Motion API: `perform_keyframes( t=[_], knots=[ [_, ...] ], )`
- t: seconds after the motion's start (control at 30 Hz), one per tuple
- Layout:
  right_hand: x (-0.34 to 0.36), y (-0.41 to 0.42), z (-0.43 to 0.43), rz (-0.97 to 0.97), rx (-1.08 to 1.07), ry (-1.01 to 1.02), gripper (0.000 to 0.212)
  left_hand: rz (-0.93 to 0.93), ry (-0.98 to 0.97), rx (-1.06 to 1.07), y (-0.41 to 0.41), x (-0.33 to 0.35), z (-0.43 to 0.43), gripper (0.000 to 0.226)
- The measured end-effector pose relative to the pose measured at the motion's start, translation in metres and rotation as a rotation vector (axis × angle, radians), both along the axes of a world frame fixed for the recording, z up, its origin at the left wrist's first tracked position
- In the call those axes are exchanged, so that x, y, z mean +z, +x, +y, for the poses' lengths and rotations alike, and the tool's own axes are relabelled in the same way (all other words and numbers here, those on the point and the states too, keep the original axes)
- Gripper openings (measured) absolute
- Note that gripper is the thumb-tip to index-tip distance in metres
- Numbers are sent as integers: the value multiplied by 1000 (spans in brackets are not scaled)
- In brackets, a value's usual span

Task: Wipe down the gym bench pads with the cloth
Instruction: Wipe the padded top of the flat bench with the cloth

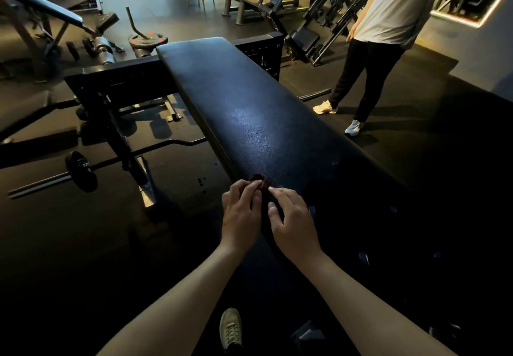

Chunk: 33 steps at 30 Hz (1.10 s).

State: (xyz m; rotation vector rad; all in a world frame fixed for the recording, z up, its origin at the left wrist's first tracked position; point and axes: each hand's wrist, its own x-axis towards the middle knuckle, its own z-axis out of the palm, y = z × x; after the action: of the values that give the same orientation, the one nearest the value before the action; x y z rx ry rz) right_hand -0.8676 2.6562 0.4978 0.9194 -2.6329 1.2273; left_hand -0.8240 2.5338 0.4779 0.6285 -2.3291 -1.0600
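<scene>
The cloth [260, 181] sits at the near part of the bench pad [249, 105], bunched between both hands. Only a small reddish-brown fold shows past the fingertips. The left hand [241, 214] pinches that fold with curled fingers, close to the pad's left edge. The right hand [294, 223] is just beside it over the pad's middle, its forefinger reaching to the same fold and its thumb tucked in, so it seems to be grasping the cloth too.

The pad's long axis runs away from the person, forward and slightly to the left, so nearly all of its surface lies ahead of the hands. A wiping stroke would probably have to travel outward along that line. Neither hand is clearly nearer to the far end.

The near end of the pad is in deep shadow, and the cloth is dark against it. Its outline and size are hard to make out, as is whether it rests on the pad or is held just above it. A person [388, 8] stands well apart on the right, cut off at the top of the frame.
</scene>
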Motion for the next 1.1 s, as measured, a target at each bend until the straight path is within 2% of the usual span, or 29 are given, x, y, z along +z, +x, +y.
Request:
perform_keyframes(
  t=[0.13,0.27,0.4,0.6,0.73,0.87,1.0,1.1],
  knots=[
    [-2,4,3,33,4,36,42,29,5,-28,18,-4,18,35],
    [-2,0,1,29,15,35,41,50,-80,-2,5,2,-5,36],
    [-2,-2,-1,40,7,31,39,-51,43,96,-20,6,-21,34],
    [2,4,7,1,-47,-8,39,-5,-48,-30,7,1,8,37],
    [1,8,13,14,-48,37,41,22,13,-52,30,-6,30,39],
    [0,5,10,42,-25,59,42,47,42,-37,17,0,11,31],
    [2,3,8,44,-15,54,42,-5,174,50,-1,10,1,35],
    [5,4,10,20,-27,14,41,-37,185,32,-1,8,8,38]
  ],
)
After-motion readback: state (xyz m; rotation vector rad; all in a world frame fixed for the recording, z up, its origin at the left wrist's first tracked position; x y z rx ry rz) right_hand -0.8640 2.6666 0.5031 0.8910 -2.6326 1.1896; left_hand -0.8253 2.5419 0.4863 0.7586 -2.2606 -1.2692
